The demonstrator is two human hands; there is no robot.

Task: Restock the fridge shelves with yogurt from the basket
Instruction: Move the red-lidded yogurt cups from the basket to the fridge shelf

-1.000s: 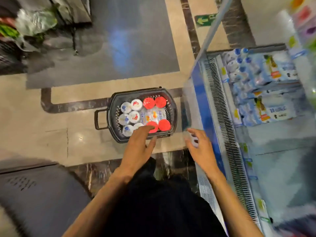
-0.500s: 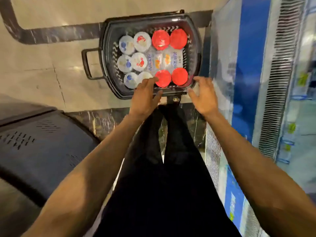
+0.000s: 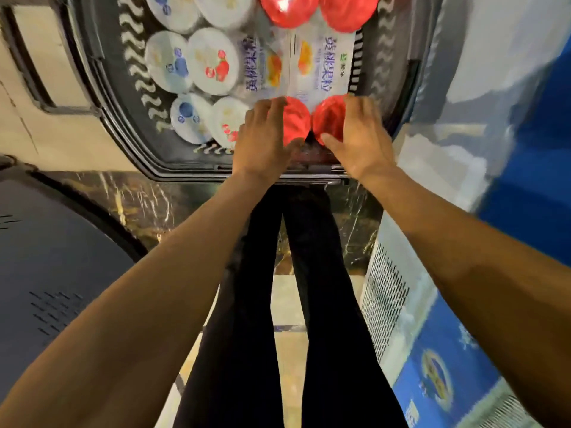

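Both arms go straight down & fwd from the bottom corners of the view, forearms bare, converging on the near end of the basket, which sits on the marble floor. The left hand is palm-down over the near-left red lid. Its fingers are held close together and lightly bent along the lid's outer edge, w/ the thumb split off toward the lid's near side. The right hand mirrors it on the near-right red lid: fingers together, slightly bent, thumb angled in toward the gap btwn the two lids. Both hands touch the red-lidded yogurt pack, which lies in the basket's right half. Can't tell whether either hand has actually closed a hold, since the undersides are hidden & the edges are blurred.

White yogurt cups w/ fruit-print foil tops fill the basket's left half, just beside the pack. The far end of the basket, the far pair of red lids & the top cups are cut off by the frame. Each hand covers about half of its lid. The label text on the pack is smeared.

The fridge, blue & white, runs down the right w/ a vent grille low on it; its shelves are out of view. Black trousers fill the centre. A dark grey slotted casing sits at left, unclear what it is.
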